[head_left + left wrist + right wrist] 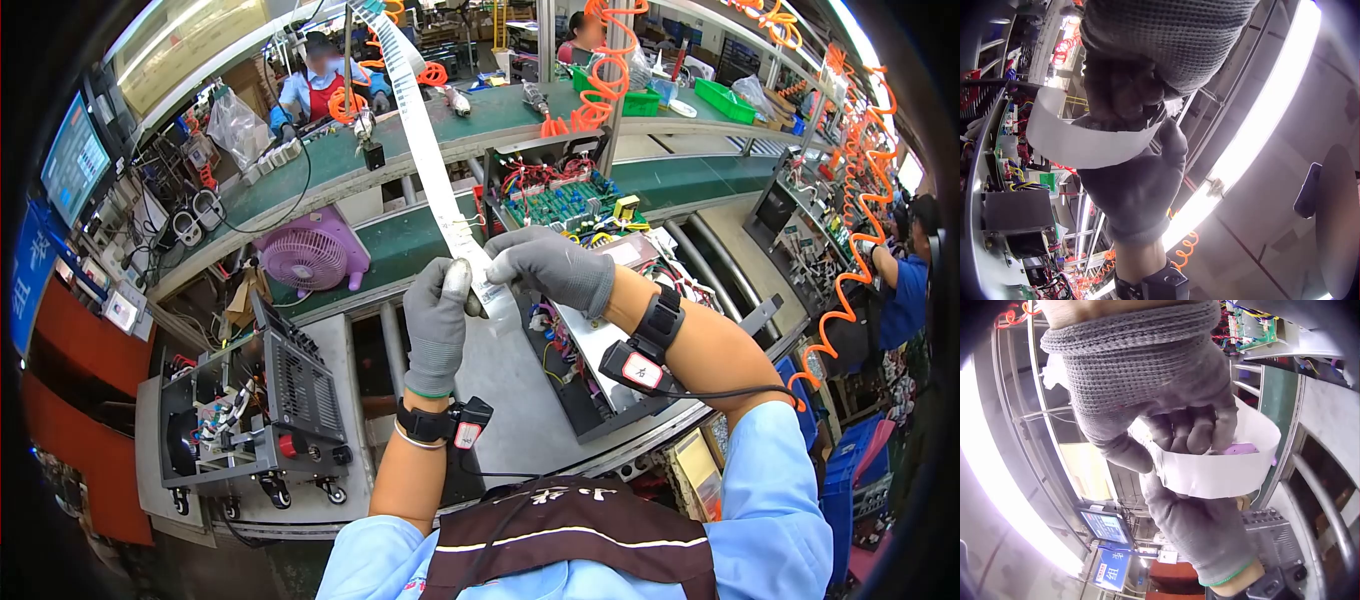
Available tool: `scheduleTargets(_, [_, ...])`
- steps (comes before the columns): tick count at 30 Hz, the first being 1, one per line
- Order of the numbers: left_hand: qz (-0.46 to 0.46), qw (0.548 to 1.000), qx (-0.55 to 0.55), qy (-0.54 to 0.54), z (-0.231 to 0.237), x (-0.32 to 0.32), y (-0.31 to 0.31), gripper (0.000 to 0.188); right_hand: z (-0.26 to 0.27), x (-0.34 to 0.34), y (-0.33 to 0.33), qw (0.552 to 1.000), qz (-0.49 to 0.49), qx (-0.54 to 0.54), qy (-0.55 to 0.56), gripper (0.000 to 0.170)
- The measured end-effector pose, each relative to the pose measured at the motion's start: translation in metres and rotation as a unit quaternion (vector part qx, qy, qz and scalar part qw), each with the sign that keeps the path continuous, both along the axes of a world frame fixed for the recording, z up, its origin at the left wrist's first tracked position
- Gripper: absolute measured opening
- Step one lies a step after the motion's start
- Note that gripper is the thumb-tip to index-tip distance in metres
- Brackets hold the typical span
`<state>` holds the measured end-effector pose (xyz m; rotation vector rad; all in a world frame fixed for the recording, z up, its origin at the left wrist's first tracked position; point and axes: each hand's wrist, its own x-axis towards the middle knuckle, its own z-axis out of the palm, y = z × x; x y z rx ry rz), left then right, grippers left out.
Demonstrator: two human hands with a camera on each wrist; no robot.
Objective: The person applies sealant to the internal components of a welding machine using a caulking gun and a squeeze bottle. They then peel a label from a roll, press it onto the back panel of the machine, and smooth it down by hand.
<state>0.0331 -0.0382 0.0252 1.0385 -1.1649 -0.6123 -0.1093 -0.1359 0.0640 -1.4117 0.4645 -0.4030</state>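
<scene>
A long white label strip [425,140] with printed marks hangs from the top of the head view down to both grey-gloved hands. The left hand [437,315] pinches its lower end between thumb and fingers. Close beside it, the right hand [555,268] grips the same end with thumb and curled fingers. In the left wrist view the strip [1085,147] bends in a wide curve by the two hands. The right wrist view shows the strip [1216,475] looping past the curled fingers of the right hand [1154,394], with the left hand [1204,531] below.
An opened machine with circuit boards [570,205] stands beyond the right hand. At the left are another open-sided unit on casters [265,420] and a purple fan [310,255]. A monitor [75,160] is at far left. Orange coiled hoses [850,260] hang at the right.
</scene>
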Motion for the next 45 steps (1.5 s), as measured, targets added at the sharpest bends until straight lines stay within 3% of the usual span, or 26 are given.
scheduleTargets(4, [-0.001,1.000,-0.005,-0.012,0.001,-0.002,-0.001,0.026,0.008,-0.001,0.005,0.998,-0.005,-0.045,0.046,0.028])
scheduleTargets(10, [-0.002,1.000,0.000,-0.017,-0.002,-0.001,-0.003,0.026,-0.010,0.004,-0.004,1.000,-0.015,-0.027,-0.002,0.028])
scheduleTargets(14, [-0.007,1.000,0.006,-0.014,0.001,0.000,-0.001,0.026,0.002,-0.003,-0.001,0.998,-0.015,-0.044,0.039,0.029])
scheduleTargets(20, [-0.011,1.000,-0.003,-0.008,0.003,-0.001,0.000,0.025,-0.005,0.002,-0.002,1.000,-0.001,0.021,-0.006,0.030])
scheduleTargets(29, [-0.023,1.000,0.006,0.000,0.004,-0.003,0.001,0.026,0.006,-0.004,0.003,0.990,-0.025,-0.129,0.057,0.020])
scheduleTargets(34, [-0.025,1.000,0.012,0.013,0.004,0.002,0.002,0.024,0.000,-0.007,-0.001,0.999,0.006,-0.044,-0.023,0.019])
scheduleTargets(38, [-0.015,1.000,0.004,-0.012,-0.001,0.006,0.000,0.024,0.003,-0.002,0.004,1.000,-0.018,0.016,-0.004,0.019])
scheduleTargets(41, [-0.016,1.000,0.008,-0.021,-0.004,0.006,-0.002,0.024,0.004,0.000,0.006,1.000,-0.030,0.008,0.000,0.019])
scheduleTargets(45, [-0.023,0.999,0.002,-0.023,-0.003,0.005,-0.003,0.024,0.014,-0.004,0.009,0.995,-0.024,-0.088,0.047,0.020])
